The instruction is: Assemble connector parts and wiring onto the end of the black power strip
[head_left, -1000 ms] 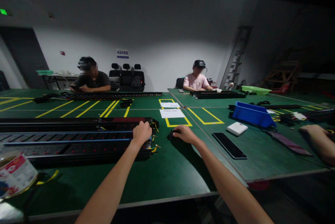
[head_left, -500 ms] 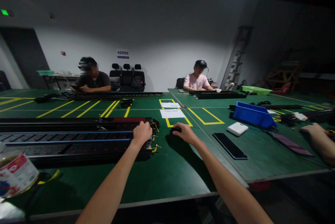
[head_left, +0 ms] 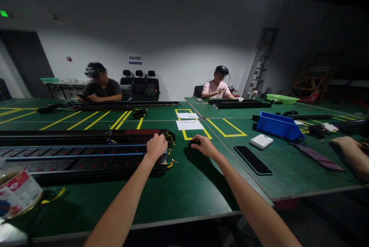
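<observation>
Long black power strips [head_left: 95,163] with red marks and blue edges lie side by side on the left. Yellow-green wires [head_left: 170,162] stick out of their right ends. My left hand [head_left: 157,146] is closed on the end of one strip, its fingertips hidden behind the hand. To the right of the strip ends, my right hand [head_left: 203,145] pinches a small black part [head_left: 195,142] just above the green table. Most of that part is covered by the fingers, so its kind does not show.
A phone [head_left: 253,160], a white case [head_left: 261,141] and a blue bin [head_left: 279,127] are on the right. A co-worker's hand [head_left: 350,154] is at the right edge. A labelled tub [head_left: 20,193] stands front left. Paper sheets [head_left: 189,125] lie ahead. Two people sit across the table.
My hands stay almost in place. The person in pink across the table has raised one hand toward the chest.
</observation>
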`<state>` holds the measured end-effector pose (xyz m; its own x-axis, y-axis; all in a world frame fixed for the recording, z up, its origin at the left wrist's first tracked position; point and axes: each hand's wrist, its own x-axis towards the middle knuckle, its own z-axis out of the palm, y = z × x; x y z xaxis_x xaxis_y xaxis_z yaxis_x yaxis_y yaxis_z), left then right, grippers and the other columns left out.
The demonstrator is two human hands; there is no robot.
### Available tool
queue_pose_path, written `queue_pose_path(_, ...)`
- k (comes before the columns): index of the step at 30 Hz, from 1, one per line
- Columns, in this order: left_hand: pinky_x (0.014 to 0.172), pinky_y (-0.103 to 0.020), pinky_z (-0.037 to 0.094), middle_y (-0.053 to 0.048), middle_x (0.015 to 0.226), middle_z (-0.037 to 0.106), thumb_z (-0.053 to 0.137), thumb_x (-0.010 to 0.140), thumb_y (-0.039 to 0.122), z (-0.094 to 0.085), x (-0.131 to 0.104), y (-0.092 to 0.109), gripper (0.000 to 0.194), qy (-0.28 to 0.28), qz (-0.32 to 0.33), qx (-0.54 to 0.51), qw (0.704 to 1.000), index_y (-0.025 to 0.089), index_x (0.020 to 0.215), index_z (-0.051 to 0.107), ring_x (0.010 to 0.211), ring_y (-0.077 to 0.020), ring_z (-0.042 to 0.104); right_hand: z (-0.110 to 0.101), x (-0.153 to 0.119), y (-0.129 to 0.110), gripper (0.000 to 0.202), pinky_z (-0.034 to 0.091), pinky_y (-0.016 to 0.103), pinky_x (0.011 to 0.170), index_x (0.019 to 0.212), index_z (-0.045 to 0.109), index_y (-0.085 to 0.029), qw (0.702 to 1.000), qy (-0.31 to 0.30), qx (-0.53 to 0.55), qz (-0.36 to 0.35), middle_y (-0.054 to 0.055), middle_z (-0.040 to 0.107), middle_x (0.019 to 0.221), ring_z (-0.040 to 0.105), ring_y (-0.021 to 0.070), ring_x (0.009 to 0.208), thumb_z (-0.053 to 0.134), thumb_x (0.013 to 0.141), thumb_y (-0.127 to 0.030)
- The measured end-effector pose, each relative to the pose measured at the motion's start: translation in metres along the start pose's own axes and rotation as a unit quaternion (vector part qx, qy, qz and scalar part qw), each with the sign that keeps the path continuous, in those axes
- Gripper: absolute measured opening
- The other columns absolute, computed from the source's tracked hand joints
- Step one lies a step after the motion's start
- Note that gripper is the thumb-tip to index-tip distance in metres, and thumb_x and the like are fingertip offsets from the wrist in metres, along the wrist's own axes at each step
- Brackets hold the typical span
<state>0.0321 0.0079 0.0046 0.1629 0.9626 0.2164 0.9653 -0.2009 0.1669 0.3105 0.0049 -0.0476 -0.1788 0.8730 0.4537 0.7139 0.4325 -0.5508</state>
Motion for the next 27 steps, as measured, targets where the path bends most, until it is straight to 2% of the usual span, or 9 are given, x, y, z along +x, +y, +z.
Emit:
queue_pose_path(16, 0.079, -0.04, 0.054, -0.013, 0.108, 0.062, 0.037, 0.094, 0.031, -0.003, -0.001, 0.001, 0.033, 0.001, 0.004, -0.002, 1.0, 0.019, 0.107, 0.066, 0.094, -0.0291, 0.069, 0.003, 0.002, 0.009, 0.022, 0.051, 0.033, 0.079, 0.1, 0.07, -0.021, 1.0, -0.001, 0.011, -0.001, 0.004, 0.074, 0.097, 0.068, 0.0217, 0.088, 0.073, 0.078, -0.025)
queue_pose_path(27, 0.08, -0.04, 0.054, -0.014, 0.108, 0.063, 0.038, 0.094, 0.03, -0.001, -0.001, 0.002, 0.034, 0.006, -0.001, 0.008, 1.0, 0.02, 0.108, 0.067, 0.096, -0.0299, 0.07, 0.005, 0.003, 0.014, 0.032, 0.055, 0.037, 0.087, 0.11, 0.07, -0.022, 1.0, -0.004, 0.03, 0.005, 0.006, 0.075, 0.107, 0.07, 0.0236, 0.096, 0.074, 0.079, -0.024)
